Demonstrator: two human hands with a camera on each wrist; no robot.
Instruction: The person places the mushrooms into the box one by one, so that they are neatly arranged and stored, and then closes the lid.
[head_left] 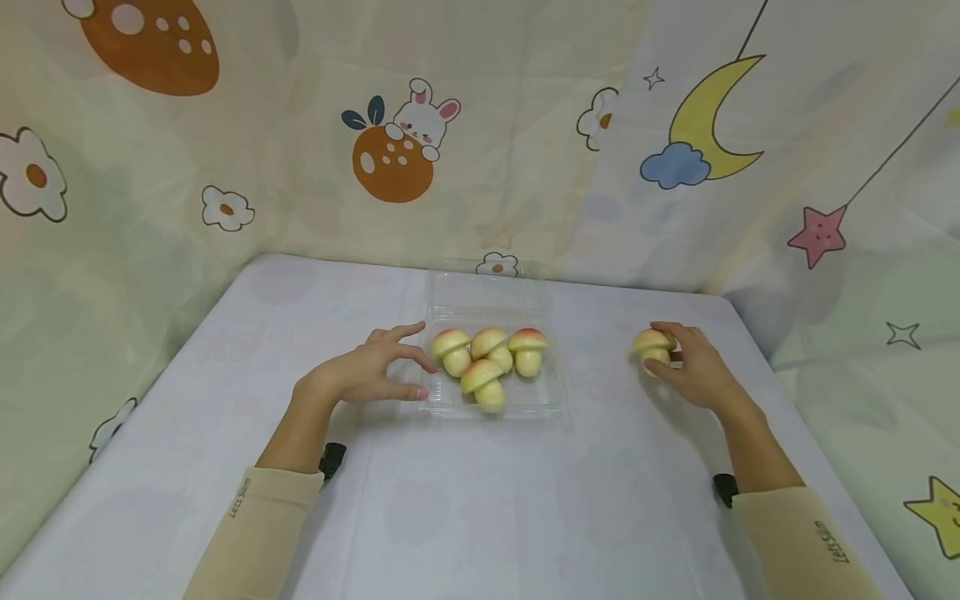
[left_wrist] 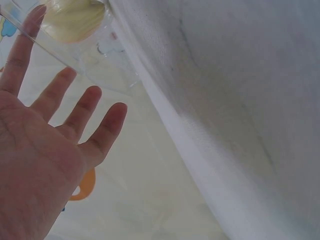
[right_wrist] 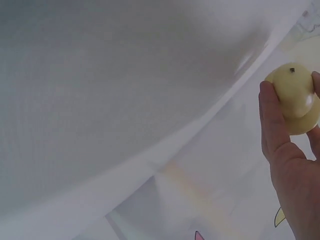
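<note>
A clear plastic box [head_left: 536,398] with its lid [head_left: 487,292] folded back lies on the table. Inside it are several toy mushrooms [head_left: 489,385] with yellow stems and yellow-red caps. My left hand [head_left: 367,367] is at the box's left side, fingers spread and relaxed, fingertips right at the wall. In the left wrist view those fingers [left_wrist: 107,127] show straight, holding nothing. Out to the right, my right hand [head_left: 693,367] pinches another toy mushroom [head_left: 651,343] between thumb and fingers. The right wrist view shows the base of that mushroom's stem, with a small dark spot.
A white cloth covers the table [head_left: 465,508]. Behind and at the sides hangs a printed curtain [head_left: 510,167] with rabbits, stars and flowers. A dark wrist strap piece [head_left: 332,460] shows under the left sleeve, and another [head_left: 725,489] under the right.
</note>
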